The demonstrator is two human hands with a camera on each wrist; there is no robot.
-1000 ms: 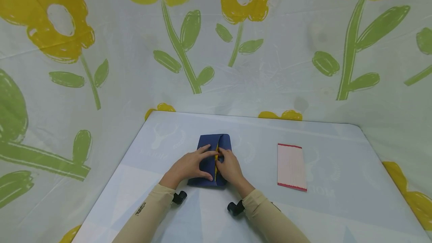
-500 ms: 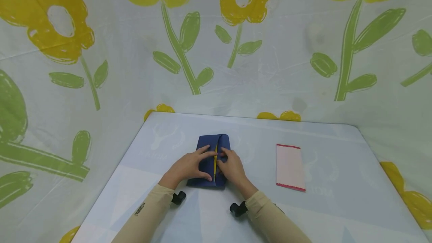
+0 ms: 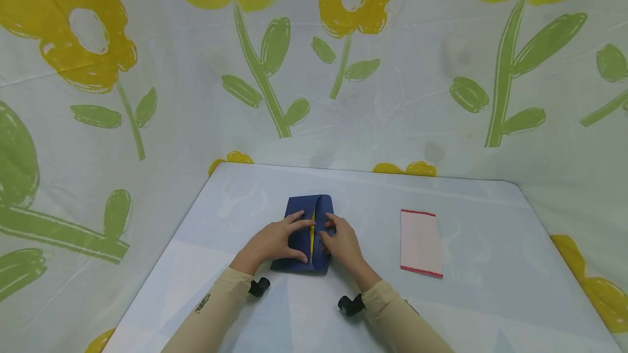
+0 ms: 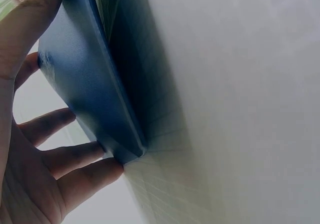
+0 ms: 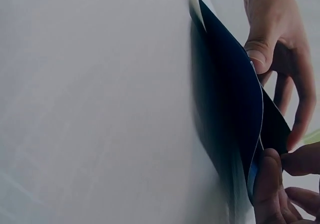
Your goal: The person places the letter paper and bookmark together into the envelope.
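A dark blue folder (image 3: 299, 203) with a flap (image 3: 322, 206) along its right side lies on the table, a yellow strip (image 3: 312, 233) showing in the slit. My left hand (image 3: 272, 241) rests on its left part, fingers and thumb spread apart. In the left wrist view, pale page edges (image 4: 106, 9) show inside the blue cover (image 4: 80, 54). My right hand (image 3: 343, 241) is at the right side, fingers bent, pinching the flap's edge. From the right wrist view, the blue sheet (image 5: 230, 84) bows up, right fingers (image 5: 270, 179) at its lower edge.
To the right lies a pale pink rectangular piece (image 3: 421, 244) with red top and bottom edges. A flower-printed curtain (image 3: 392, 70) rises behind and beside the pale table (image 3: 471, 315). Black wrist cameras (image 3: 351, 305) sit at both wrists.
My right hand has moved slightly right, from the yellow slit toward the folder's right edge. My left hand has stayed in place on the folder.
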